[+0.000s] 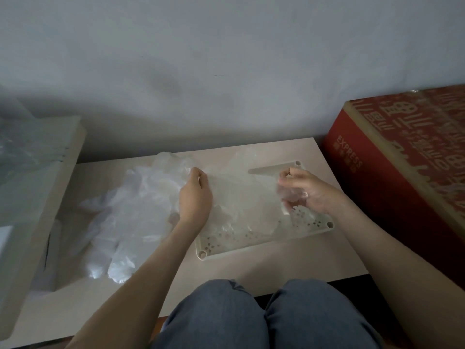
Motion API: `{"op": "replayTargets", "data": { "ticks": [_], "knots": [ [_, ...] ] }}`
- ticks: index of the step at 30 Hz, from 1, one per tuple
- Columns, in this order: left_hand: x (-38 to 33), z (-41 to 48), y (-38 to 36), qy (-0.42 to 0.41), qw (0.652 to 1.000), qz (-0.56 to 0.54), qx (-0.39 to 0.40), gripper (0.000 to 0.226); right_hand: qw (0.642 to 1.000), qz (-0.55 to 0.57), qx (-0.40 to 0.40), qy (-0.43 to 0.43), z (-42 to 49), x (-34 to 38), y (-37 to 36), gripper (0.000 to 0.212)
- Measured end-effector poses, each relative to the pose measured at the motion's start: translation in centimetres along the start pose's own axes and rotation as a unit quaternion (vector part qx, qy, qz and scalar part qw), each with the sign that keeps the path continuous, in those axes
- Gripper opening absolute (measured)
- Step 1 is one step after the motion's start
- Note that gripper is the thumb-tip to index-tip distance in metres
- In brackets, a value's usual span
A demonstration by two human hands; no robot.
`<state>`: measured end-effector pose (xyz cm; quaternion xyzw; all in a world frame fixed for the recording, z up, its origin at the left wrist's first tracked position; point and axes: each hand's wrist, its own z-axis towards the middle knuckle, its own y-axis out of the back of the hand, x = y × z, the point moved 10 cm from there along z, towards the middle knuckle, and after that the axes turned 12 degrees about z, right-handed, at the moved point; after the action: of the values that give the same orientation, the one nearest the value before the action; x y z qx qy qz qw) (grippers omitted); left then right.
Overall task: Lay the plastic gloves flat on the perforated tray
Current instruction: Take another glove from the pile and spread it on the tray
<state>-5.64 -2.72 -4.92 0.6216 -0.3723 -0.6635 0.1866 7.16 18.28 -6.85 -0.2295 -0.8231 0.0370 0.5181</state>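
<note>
Now we see both hands working over a low, pale table [264, 273], with 1 sheet-thin, clear plastic glove [239, 197] stretched loosely between them. The left hand [195, 195] has its fingers curled, and its fingertips pinch the glove's left edge, close to the far side of the table. The right hand [305, 190] is curled too and holds a crumpled bunch of the same clear plastic against its palm.

Beneath the glove lies the perforated tray [269, 171], cream-coloured, flat on the table and turned at a slant to its edge. We make out round sockets at 3 of its corners and rows of small holes along its near side. The glove covers most of the tray's middle, wrinkled rather than flat, and we cannot tell how much of it touches the tray.

Left of the tray, a loose pile of plastic gloves [130, 210] rests on the table, with several fingers pointing towards us. At the right, a red box [390, 177] printed with the word EXPRESS stands against the grey wall [226, 59]. Below the table edge we see 2 knees in grey-blue trousers [226, 318].
</note>
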Motion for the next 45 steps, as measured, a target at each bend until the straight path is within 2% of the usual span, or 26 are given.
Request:
{"op": "replayTargets", "data": {
  "ticks": [1, 3, 6, 10, 12, 14, 16, 17, 18, 19, 20, 21, 24, 27, 30, 32, 35, 39, 41, 45],
  "knots": [
    [-0.2, 0.0, 0.1, -0.011, 1.0, 0.004, -0.004, 0.023, 1.0, 0.014, 0.005, -0.014, -0.2, -0.4, 0.0, 0.015],
    [-0.5, -0.2, 0.2, -0.016, 1.0, -0.002, -0.005, 0.022, 0.999, 0.024, 0.007, -0.043, -0.4, -1.2, 0.0, 0.041],
    [-0.4, -0.3, -0.4, 0.008, 0.999, -0.035, 0.022, 0.025, 0.996, 0.08, 0.031, -0.041, -0.3, -1.4, -0.7, 0.044],
    [-0.6, -0.5, -1.2, -0.003, 0.997, -0.035, 0.064, 0.044, 0.986, 0.155, 0.054, 0.01, 0.6, -0.5, -1.1, 0.06],
    [-0.7, -0.7, -1.3, -0.013, 0.997, -0.023, 0.074, 0.037, 0.985, 0.161, 0.05, 0.042, 0.8, 0.2, -0.8, 0.065],
    [-1.2, -0.9, -1.2, -0.036, 0.996, -0.011, 0.083, 0.019, 0.98, 0.182, 0.064, 0.057, 0.6, 0.9, -0.4, 0.069],
    [-2.1, -1.2, -1.2, -0.073, 0.992, -0.016, 0.104, 0.009, 0.981, 0.179, 0.068, 0.038, 0.4, 0.9, -0.2, 0.064],
    [-2.7, -1.3, -1.2, -0.093, 0.988, -0.022, 0.118, 0.008, 0.991, 0.126, 0.035, 0.021, 0.6, 0.7, 0.4, 0.061],
    [-3.4, -1.4, -1.2, -0.113, 0.984, -0.026, 0.134, 0.007, 1.0, 0.022, -0.015, 0.013, 0.9, 0.7, 1.3, 0.062],
    [-4.0, -1.5, -1.3, -0.131, 0.979, -0.034, 0.152, 0.008, 0.991, -0.114, -0.062, 0.012, 1.1, 1.0, 2.0, 0.063],
    [-4.7, -1.7, -1.5, -0.146, 0.973, -0.046, 0.174, 0.007, 0.97, -0.225, -0.088, 0.019, 1.2, 1.7, 2.1, 0.063],
    [-5.5, -1.9, -1.6, -0.158, 0.966, -0.061, 0.196, 0.007, 0.958, -0.273, -0.089, 0.017, 1.3, 2.0, 1.5, 0.062],
    [-7.3, -2.4, -1.7, -0.181, 0.951, -0.089, 0.236, 0.005, 0.975, -0.219, -0.018, -0.042, 1.2, 1.1, -1.3, 0.054],
    [-8.4, -2.5, -1.2, -0.189, 0.946, -0.111, 0.239, 0.001, 0.991, -0.132, 0.005, -0.028, 1.2, 1.4, -2.9, 0.033],
    [-7.4, -1.5, -1.1, -0.167, 0.955, -0.093, 0.228, 0.005, 0.99, -0.119, 0.067, -0.029, 1.0, 1.4, -4.1, 0.053],
    [-6.1, -0.8, -1.1, -0.139, 0.962, -0.085, 0.219, 0.01, 0.987, -0.14, 0.066, -0.037, 0.3, 1.4, -4.2, 0.048],
    [-4.8, -0.3, -1.2, -0.114, 0.965, -0.106, 0.213, 0.014, 0.989, -0.124, 0.084, -0.013, 0.2, 1.5, -4.0, 0.023],
    [-3.8, -0.2, -1.3, -0.113, 0.966, -0.095, 0.21, 0.026, 0.996, -0.042, 0.078, 0.024, 0.5, 1.6, -2.9, 0.02],
    [-3.2, -0.2, -1.6, -0.109, 0.967, -0.091, 0.213, 0.034, 0.995, -0.046, 0.071, 0.043, 0.7, 2.0, -2.0, 0.013],
    [-1.8, 0.0, -2.2, -0.098, 0.971, -0.063, 0.208, 0.029, 0.998, 0.019, 0.035, 0.053, 0.8, 2.1, 0.1, 0.017]
  ]
}}
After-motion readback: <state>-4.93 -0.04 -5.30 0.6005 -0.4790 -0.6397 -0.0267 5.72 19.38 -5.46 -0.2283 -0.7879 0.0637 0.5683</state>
